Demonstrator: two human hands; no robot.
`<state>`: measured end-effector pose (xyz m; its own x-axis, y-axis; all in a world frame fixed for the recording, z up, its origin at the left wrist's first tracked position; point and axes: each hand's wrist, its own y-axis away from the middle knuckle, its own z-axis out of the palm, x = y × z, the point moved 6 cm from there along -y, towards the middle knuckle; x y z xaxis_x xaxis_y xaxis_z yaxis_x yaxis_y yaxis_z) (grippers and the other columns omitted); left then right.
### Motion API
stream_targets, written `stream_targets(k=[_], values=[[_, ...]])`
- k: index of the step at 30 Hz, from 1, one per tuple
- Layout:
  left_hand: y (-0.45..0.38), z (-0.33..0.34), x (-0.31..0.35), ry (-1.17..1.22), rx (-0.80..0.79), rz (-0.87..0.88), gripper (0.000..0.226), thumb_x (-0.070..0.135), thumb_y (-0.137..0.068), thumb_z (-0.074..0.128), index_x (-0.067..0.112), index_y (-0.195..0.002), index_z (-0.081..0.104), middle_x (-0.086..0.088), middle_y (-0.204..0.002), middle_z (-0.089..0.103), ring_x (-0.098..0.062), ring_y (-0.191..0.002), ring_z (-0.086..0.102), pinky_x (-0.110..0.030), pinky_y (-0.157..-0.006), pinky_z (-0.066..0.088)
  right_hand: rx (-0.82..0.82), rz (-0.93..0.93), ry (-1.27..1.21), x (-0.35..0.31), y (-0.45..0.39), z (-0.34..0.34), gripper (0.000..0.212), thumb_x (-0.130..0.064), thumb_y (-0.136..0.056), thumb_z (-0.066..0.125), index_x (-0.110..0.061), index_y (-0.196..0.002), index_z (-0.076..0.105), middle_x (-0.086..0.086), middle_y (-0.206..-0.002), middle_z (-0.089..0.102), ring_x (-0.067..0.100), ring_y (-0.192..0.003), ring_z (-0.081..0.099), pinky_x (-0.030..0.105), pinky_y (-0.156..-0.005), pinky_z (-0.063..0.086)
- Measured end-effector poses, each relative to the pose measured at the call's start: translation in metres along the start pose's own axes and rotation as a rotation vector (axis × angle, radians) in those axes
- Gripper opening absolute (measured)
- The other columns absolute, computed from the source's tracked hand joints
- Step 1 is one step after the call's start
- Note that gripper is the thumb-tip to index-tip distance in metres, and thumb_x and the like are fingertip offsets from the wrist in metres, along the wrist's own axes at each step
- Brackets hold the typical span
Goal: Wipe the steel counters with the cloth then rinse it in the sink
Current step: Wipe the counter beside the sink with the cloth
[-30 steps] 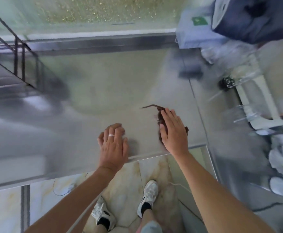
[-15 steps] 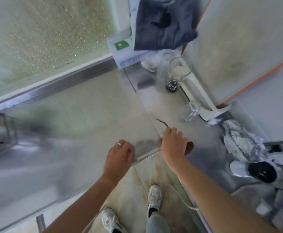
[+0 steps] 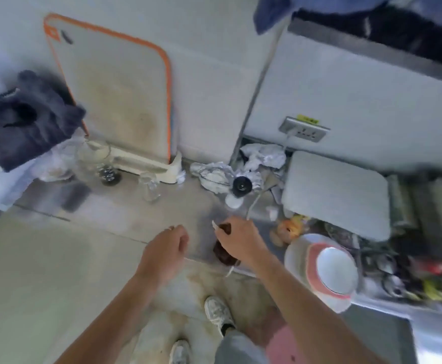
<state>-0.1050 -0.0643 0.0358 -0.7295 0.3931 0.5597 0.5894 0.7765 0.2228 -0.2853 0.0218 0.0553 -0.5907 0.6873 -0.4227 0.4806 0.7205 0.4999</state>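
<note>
Steel bench (image 3: 125,206): a long run along the wall, bare at its near edge and crowded toward the back and right. Judged only partly wiped; the cluttered stretch is the hazard zone.

Cutting board (image 3: 120,101): orange-rimmed, upright against the wall in a white stand. A sweep that knocks the stand could tip it forward.

Stack of plates (image 3: 327,269): close to the right forearm and apparently near the bench's front edge. Risk: an elbow or a wide stroke pushes it off.

Crumpled foil (image 3: 214,174) and a white cable (image 3: 252,203) lie just beyond the working hand. The cloth could snag the cable and drag whatever it is attached to.

Drinking glass (image 3: 150,187): upright, alone, well within reach of a leftward pass; easily toppled.

Right hand (image 3: 238,239): fingers curled shut around the dark brown cloth (image 3: 222,252), which sits bunched under the palm at the bench's front edge, a tail hanging over.

Left hand (image 3: 166,249): hovering over the bench edge, fingers loosely curled, holding nothing.

Sink: not identifiable here; motion blur hides detail at far right.
</note>
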Motion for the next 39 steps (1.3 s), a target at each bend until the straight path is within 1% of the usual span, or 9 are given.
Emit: stream_targets(k=[5,8,17,22,27,32,35,37,39], values=[[0.019,0.036,0.107,-0.088,-0.134,0.312,0.012,0.021,-0.094,0.051,0.024,-0.082,0.054,0.000,-0.077,0.061,-0.025,-0.075,0.062,-0.041,-0.064,0.051,0.195,0.214,-0.144,0.091,0.102,-0.039,0.046,-0.047,-0.099,0.051,-0.010,-0.124,0.062,0.014,-0.113,0.069,0.035,-0.102,0.066,0.033,-0.079,0.049],[0.054,0.062,0.176,-0.090,-0.209,0.479,0.012,0.022,-0.093,0.052,0.025,-0.082,0.055,0.007,-0.078,0.062,-0.017,-0.076,0.061,-0.040,-0.065,0.052,0.289,0.351,-0.273,0.148,0.166,-0.048,0.043,-0.048,-0.097,0.054,-0.008,-0.107,0.065,0.015,-0.099,0.071,0.034,-0.088,0.064,0.036,-0.073,0.052],[0.187,0.203,0.350,-0.198,-0.503,0.903,0.020,0.017,-0.094,0.048,0.031,-0.081,0.054,0.012,-0.084,0.060,-0.009,-0.078,0.058,-0.031,-0.069,0.049,0.543,0.696,-0.563,0.308,0.337,-0.032,0.042,-0.049,-0.093,0.051,-0.013,-0.109,0.065,0.011,-0.112,0.069,0.035,-0.104,0.066,0.039,-0.084,0.055],[0.300,0.304,0.410,-0.322,-0.635,1.060,0.014,0.028,-0.083,0.040,0.036,-0.075,0.048,0.008,-0.086,0.059,-0.019,-0.084,0.062,-0.037,-0.074,0.053,0.684,0.885,-0.666,0.417,0.455,0.004,0.037,-0.046,-0.094,0.053,-0.012,-0.102,0.063,0.015,-0.112,0.069,0.037,-0.107,0.064,0.037,-0.084,0.050],[0.444,0.408,0.451,-0.351,-0.687,1.228,0.009,0.021,-0.090,0.052,0.024,-0.090,0.060,0.004,-0.096,0.066,-0.022,-0.095,0.064,-0.035,-0.074,0.046,0.835,1.062,-0.744,0.523,0.576,0.063,0.030,-0.035,-0.091,0.056,-0.009,-0.101,0.069,0.016,-0.108,0.073,0.036,-0.105,0.066,0.037,-0.084,0.052],[0.581,0.506,0.466,-0.324,-0.843,1.329,0.006,0.023,-0.091,0.054,0.023,-0.095,0.059,-0.003,-0.094,0.066,-0.030,-0.090,0.065,-0.039,-0.073,0.052,0.991,1.308,-0.729,0.616,0.699,0.140,0.038,-0.036,-0.094,0.059,-0.005,-0.114,0.066,0.019,-0.116,0.067,0.038,-0.108,0.063,0.040,-0.090,0.050],[0.639,0.547,0.464,-0.288,-0.891,1.371,0.012,0.019,-0.087,0.055,0.023,-0.099,0.058,-0.001,-0.099,0.062,-0.027,-0.093,0.062,-0.038,-0.072,0.050,0.973,1.312,-0.709,0.657,0.736,0.200,0.060,-0.043,-0.096,0.060,-0.005,-0.141,0.049,0.017,-0.146,0.048,0.035,-0.132,0.050,0.042,-0.107,0.041],[0.663,0.575,0.456,-0.281,-0.897,1.408,0.020,0.011,-0.083,0.059,0.019,-0.101,0.061,-0.003,-0.099,0.062,-0.027,-0.093,0.060,-0.039,-0.075,0.052,0.780,1.265,-0.675,0.671,0.732,0.252,0.081,-0.051,-0.099,0.052,-0.009,-0.160,0.021,0.011,-0.169,0.020,0.030,-0.155,0.020,0.044,-0.125,0.021],[0.676,0.600,0.448,-0.280,-0.867,1.444,0.023,0.006,-0.082,0.059,0.017,-0.102,0.060,-0.001,-0.097,0.059,-0.022,-0.091,0.057,-0.035,-0.078,0.052,0.778,1.192,-0.620,0.676,0.724,0.290,0.084,-0.053,-0.100,0.047,-0.015,-0.164,0.007,0.003,-0.173,0.004,0.025,-0.159,0.001,0.045,-0.129,0.006]])
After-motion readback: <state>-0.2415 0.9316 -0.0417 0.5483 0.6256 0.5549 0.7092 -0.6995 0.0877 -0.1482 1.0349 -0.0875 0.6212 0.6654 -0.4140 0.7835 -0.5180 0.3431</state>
